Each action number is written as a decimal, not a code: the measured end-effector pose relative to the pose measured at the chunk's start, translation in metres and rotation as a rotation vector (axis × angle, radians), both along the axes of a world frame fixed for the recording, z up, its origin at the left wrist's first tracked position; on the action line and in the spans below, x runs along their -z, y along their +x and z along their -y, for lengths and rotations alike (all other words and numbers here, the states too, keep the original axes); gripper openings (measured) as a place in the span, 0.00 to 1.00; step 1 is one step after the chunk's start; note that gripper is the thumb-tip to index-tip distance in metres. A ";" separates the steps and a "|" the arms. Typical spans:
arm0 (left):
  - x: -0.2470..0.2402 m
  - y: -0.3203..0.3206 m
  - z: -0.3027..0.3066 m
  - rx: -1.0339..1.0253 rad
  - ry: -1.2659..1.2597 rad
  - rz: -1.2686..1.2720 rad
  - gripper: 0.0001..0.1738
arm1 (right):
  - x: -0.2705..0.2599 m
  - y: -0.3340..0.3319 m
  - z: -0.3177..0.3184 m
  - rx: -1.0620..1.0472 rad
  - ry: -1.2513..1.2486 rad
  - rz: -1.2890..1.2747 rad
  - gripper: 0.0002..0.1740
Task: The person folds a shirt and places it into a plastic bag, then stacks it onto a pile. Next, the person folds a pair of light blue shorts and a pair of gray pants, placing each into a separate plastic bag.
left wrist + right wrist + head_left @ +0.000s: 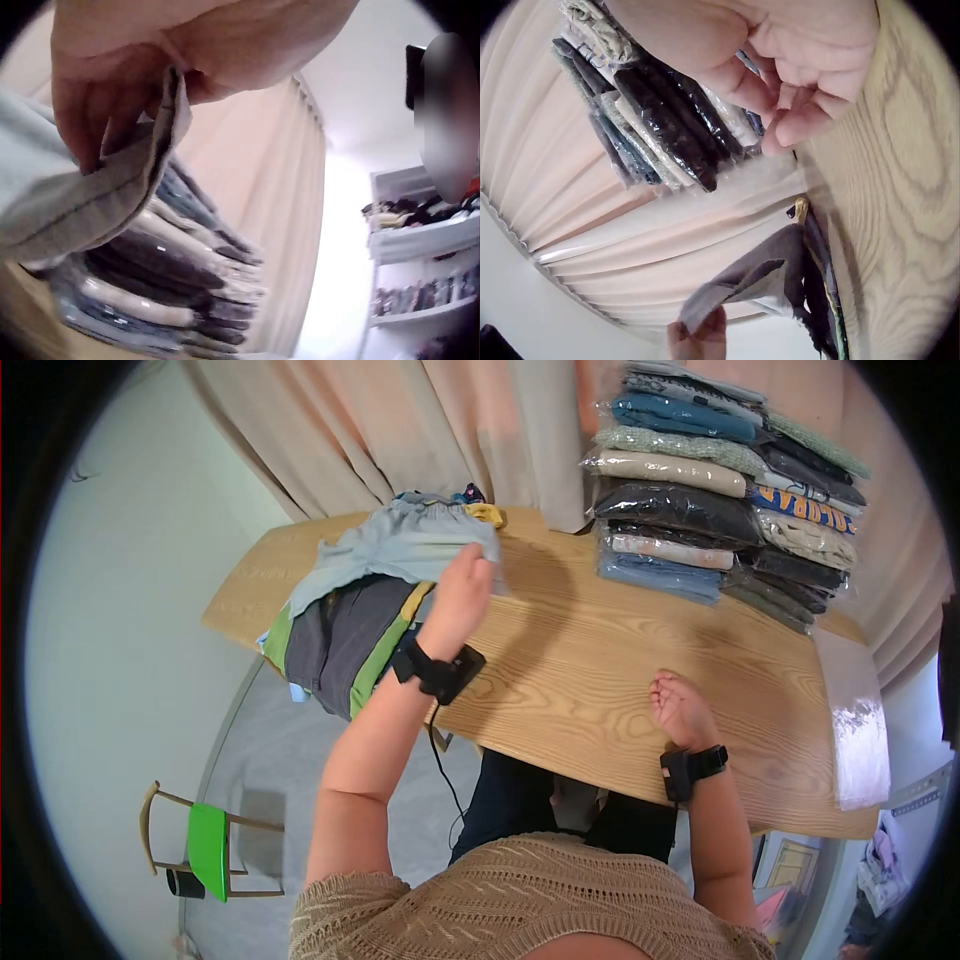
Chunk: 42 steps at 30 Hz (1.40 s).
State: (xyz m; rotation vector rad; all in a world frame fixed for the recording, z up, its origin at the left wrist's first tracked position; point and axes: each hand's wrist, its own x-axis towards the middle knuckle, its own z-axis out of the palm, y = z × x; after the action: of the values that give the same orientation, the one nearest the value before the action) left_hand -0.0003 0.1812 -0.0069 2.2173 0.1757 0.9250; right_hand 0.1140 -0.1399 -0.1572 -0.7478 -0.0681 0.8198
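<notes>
Pants (395,545), pale blue, lie toward 11 o'clock in the head view, draped over a pile of clothes (335,630) with one edge raised by the left hand (462,590). That hand pinches the cloth edge between thumb and fingers, as the left wrist view shows; the right hand (682,710), out toward 4 o'clock, has its fingers loosely curled on nothing, well apart from the pants. With only one edge held, the rest of the cloth could sag, twist or slip out of the pinch if it were tugged. The pants rest directly on the pile, so rubbing between layers could drag the clothes beneath along with them; the pile's lower end seems to reach past the edge of the table (590,690) toward 8 o'clock, and a pull that way could send pieces to the floor. A wide swing toward 2 o'clock might catch the wrapped stack (680,510), whose slick plastic would probably slide easily. The black cable (440,760) trailing from the left wrist toward 6 o'clock could snag on the table edge.
</notes>
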 end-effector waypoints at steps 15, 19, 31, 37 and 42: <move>0.050 0.025 -0.021 0.253 -0.157 -0.415 0.15 | -0.005 -0.010 -0.004 -0.223 -0.124 0.018 0.20; 0.084 0.035 -0.071 -0.044 0.031 -0.551 0.29 | -0.007 -0.013 -0.005 -0.175 -0.145 0.055 0.20; 0.082 0.077 -0.053 0.193 -0.232 -0.572 0.23 | -0.024 -0.027 0.021 -0.223 -0.311 0.376 0.21; -0.012 0.031 0.057 0.557 -0.531 -0.586 0.12 | -0.065 -0.020 0.051 -0.028 -0.885 0.741 0.24; -0.071 -0.015 0.113 0.754 -0.380 -0.481 0.10 | -0.103 -0.030 0.054 0.075 -0.467 0.729 0.26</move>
State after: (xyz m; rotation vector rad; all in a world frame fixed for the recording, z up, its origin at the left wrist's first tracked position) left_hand -0.0151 0.0685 0.0639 1.8686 -0.2394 -0.0560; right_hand 0.0841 -0.1936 -0.0546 -1.4582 -0.5095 0.4560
